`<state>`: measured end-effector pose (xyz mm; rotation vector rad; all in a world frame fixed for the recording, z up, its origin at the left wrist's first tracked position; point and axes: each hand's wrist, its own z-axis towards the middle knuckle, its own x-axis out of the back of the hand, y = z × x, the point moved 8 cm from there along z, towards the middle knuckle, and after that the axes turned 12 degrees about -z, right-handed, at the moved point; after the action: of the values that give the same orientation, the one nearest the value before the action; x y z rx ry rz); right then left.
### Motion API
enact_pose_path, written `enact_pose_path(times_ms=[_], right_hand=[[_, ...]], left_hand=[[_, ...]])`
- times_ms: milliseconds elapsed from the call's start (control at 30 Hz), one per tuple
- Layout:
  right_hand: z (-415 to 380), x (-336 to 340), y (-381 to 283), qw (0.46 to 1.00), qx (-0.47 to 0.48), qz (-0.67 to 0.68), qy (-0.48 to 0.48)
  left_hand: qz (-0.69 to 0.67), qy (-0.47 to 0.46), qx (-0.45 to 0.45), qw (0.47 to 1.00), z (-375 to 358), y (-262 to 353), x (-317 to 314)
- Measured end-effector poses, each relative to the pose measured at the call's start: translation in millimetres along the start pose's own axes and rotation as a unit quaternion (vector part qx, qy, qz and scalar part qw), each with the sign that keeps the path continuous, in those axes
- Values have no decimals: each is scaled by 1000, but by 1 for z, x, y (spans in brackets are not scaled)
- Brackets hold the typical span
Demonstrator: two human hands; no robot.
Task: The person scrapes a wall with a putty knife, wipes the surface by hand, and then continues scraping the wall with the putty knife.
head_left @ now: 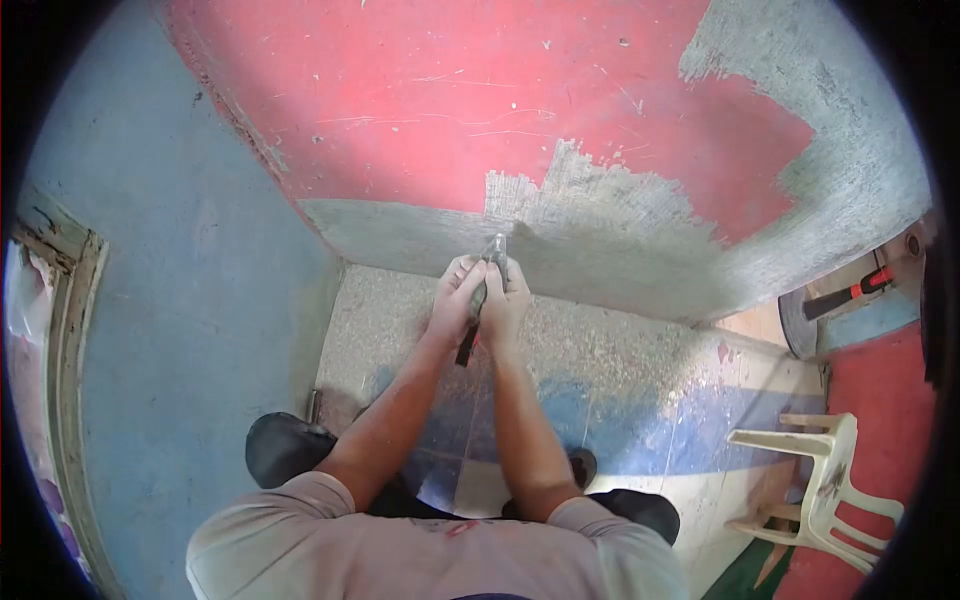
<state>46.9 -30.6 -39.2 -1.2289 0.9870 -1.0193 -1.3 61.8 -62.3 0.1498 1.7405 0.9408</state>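
Both of my hands are together in front of the lower wall, closed around a metal-tipped scraper (499,246). Its bright tip points up toward the wall, and a black and red handle end sticks out below my fingers. My left hand (458,287) grips from the left, thumb forward. On the other side, my right hand (508,296) wraps the tool, its thumb beside the left one. My palms hide the tool's middle. The wall (480,110) carries red paint, with bare grey patches (600,200) where the paint is gone.
Paint chips and dust litter the floor (620,360). A blue wall (190,260) rises at left, beside a window frame (70,330). At right are a cream plastic chair (835,480) and a black and red handled tool (850,293) near a round disc (797,325).
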Motion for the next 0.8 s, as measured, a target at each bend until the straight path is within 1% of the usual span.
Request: enact_pose_path(times_ms=[33, 67, 100, 133, 167, 233, 267, 300, 333, 367, 433, 467, 567, 600, 700, 733, 800], right_hand=[[6, -2, -2, 999, 36, -15, 20], [14, -8, -3, 998, 56, 6, 19], [24, -13, 0, 998, 48, 42, 14], [35, -16, 2, 996, 37, 78, 9], [39, -16, 2, 993, 24, 114, 4], [44, -10, -16, 996, 44, 78, 20], [48, -8, -20, 997, 44, 48, 33], [47, -9, -24, 998, 42, 21, 49], [44, -6, -33, 995, 48, -24, 86], [43, -8, -34, 994, 58, -44, 85], [47, -12, -27, 990, 85, -88, 74], [50, -15, -13, 989, 84, -103, 62], [45, -24, 9, 987, 94, -116, 56], [39, -26, 3, 988, 77, -124, 55], [37, -25, -2, 981, 82, -160, 78], [40, -24, 2, 983, 90, -139, 77], [42, -22, 15, 982, 81, -156, 67]], left_hand=[[11, -6, -11, 1000, 11, 0, 3], [26, -15, -19, 999, 27, 4, 5], [45, -22, -23, 998, 38, 8, 7], [52, -60, -25, 997, 46, 12, 3], [43, -66, -13, 997, 48, 13, 2], [20, -85, 6, 996, 53, 18, -21], [-15, -60, 33, 998, 63, 7, -12], [1, -57, 28, 998, 61, 12, -13], [16, -56, 22, 998, 60, 14, -13], [23, -57, 11, 998, 64, 15, -17], [-58, -64, 25, 996, 61, 1, -9], [-97, -61, 31, 993, 58, -5, 1], [25, 5, -51, 998, 64, -7, 36], [49, -4, -57, 997, 57, 3, 27], [20, 6, -16, 1000, 53, 3, 21], [-20, -24, -13, 999, 62, -6, 27], [-23, -15, -42, 999, 68, -21, 43]])
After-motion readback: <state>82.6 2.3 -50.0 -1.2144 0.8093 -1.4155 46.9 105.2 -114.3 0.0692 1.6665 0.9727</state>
